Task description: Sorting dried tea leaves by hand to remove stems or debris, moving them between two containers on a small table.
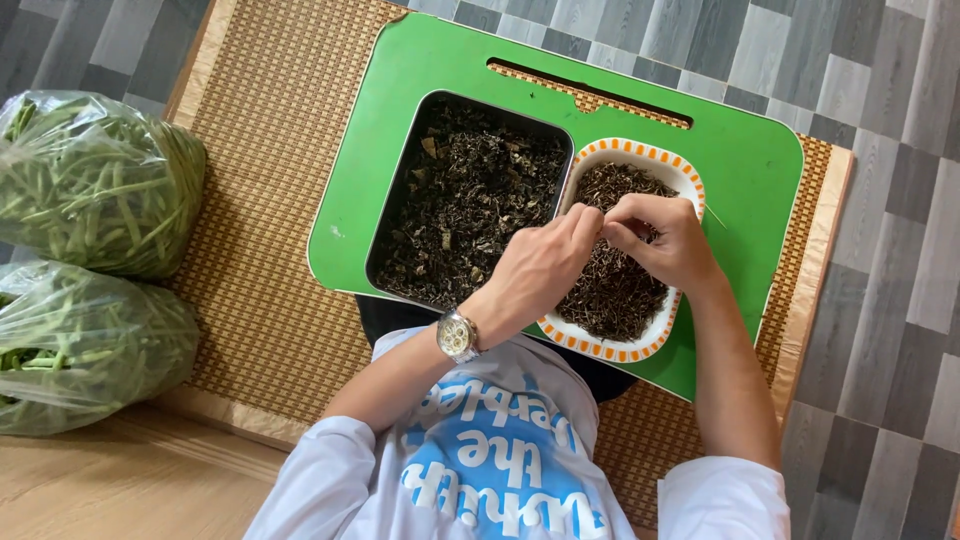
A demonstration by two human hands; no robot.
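My left hand (540, 265) and my right hand (665, 240) meet fingertip to fingertip over the white dish with the orange-striped rim (668, 160), which sits on the right part of the green tray (760, 170). Both hands are nearly closed, thumbs and forefingers pinched together where they touch; something small seems caught between them, but I cannot tell what it is. The dish holds dark, thin dried stems (610, 295), lying directly beneath my fingers and spreading toward the near rim. My left hand reaches in across the near right corner of the black rectangular tin (400, 200), which stands just to the left of the dish, touching it, and is filled with dark dried leaves (470, 195). A silver wristwatch (458, 336) shows on my left wrist. The tray rests on a woven mat (270, 130). Far to the left, well apart from my hands, lie 2 clear plastic bags of green beans (95, 185).
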